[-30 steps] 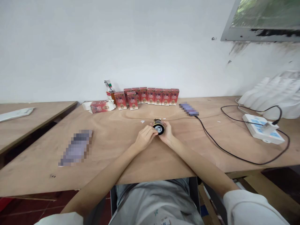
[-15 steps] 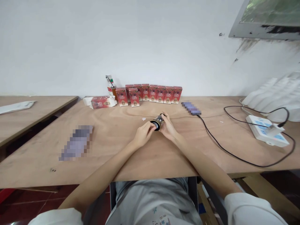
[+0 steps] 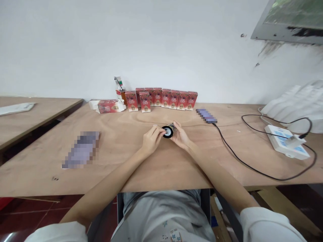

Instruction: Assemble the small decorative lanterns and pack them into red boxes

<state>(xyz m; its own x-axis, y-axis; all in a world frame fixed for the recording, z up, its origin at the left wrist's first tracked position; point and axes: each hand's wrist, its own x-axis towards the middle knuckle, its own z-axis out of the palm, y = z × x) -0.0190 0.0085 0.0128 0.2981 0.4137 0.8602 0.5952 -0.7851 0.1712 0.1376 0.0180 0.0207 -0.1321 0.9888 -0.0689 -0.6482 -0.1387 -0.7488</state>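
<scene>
Right hand (image 3: 181, 137) is clamping a black-rimmed cylinder (image 3: 168, 133), left hand (image 3: 150, 139) is pinching fingertips together at its pale end, can't tell on what tbh.

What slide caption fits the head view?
Right hand holds a round, black-rimmed object, left hand at its front, red boxes beyond on the wooden table.

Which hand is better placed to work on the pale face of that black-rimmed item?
Probably the left hand: its fingertips are at the pale face, while the right hand holds the black-rimmed item from the other side.
</scene>
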